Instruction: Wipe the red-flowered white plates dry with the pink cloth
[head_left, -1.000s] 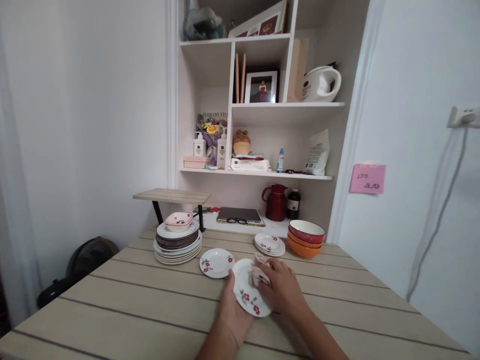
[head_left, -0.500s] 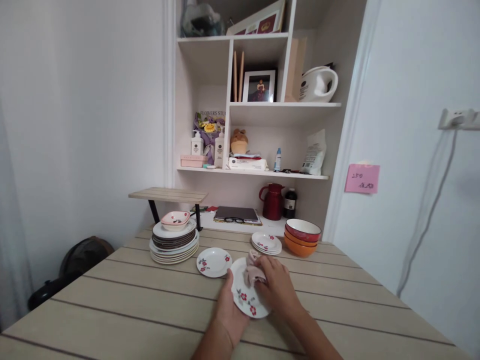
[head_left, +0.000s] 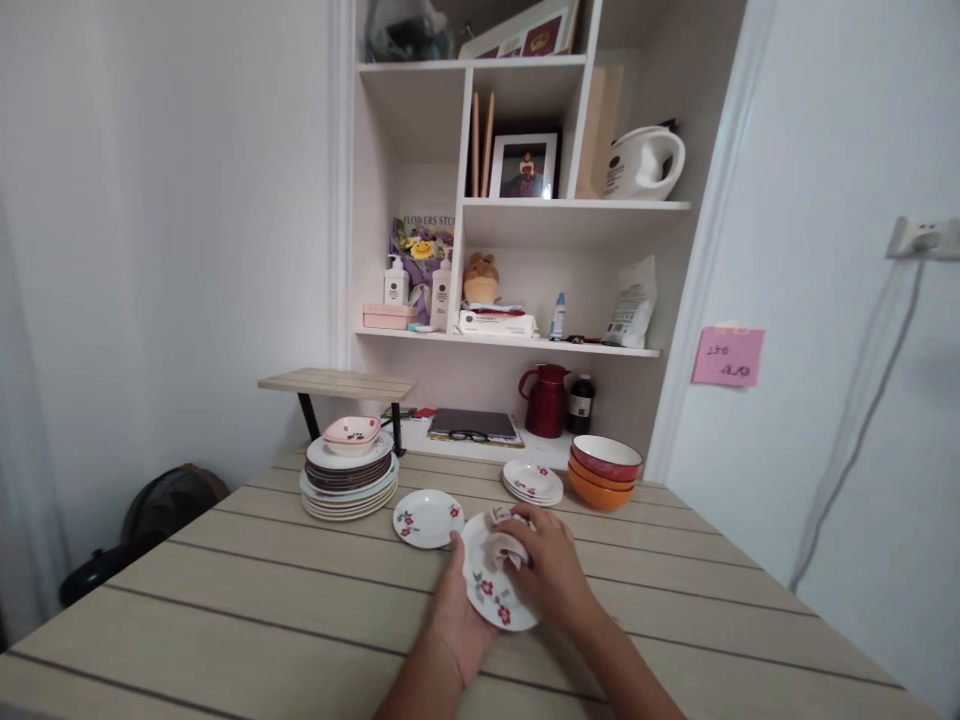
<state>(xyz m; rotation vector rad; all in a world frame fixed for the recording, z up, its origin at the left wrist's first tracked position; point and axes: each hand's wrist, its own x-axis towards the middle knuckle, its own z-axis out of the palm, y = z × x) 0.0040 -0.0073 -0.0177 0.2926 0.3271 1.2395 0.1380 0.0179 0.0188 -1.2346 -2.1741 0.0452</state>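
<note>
My left hand (head_left: 459, 612) grips a white plate (head_left: 480, 560) with red flowers by its left edge, thumb on the rim and fingers beneath. The plate is tilted above the wooden table. In my right hand (head_left: 551, 565) is a bunched pale pink cloth (head_left: 508, 548), pressed against the upper right part of the plate. A matching flowered plate (head_left: 429, 518) lies flat just beyond my left hand. Past my right hand sits a short stack of small flowered plates (head_left: 532, 481).
A tall stack of plates (head_left: 349, 497) topped by a pink-rimmed square dish (head_left: 352, 432) stands at the left, beside a small raised shelf (head_left: 337, 381). Nested bowls (head_left: 604, 472) are at the right. Behind are a laptop (head_left: 475, 425), a red jug (head_left: 545, 400) and a dark bottle (head_left: 580, 402).
My right hand has shifted slightly on the plate, its fingers now covering more of the cloth. The left hand keeps its hold, and the camera view has moved a little.
</note>
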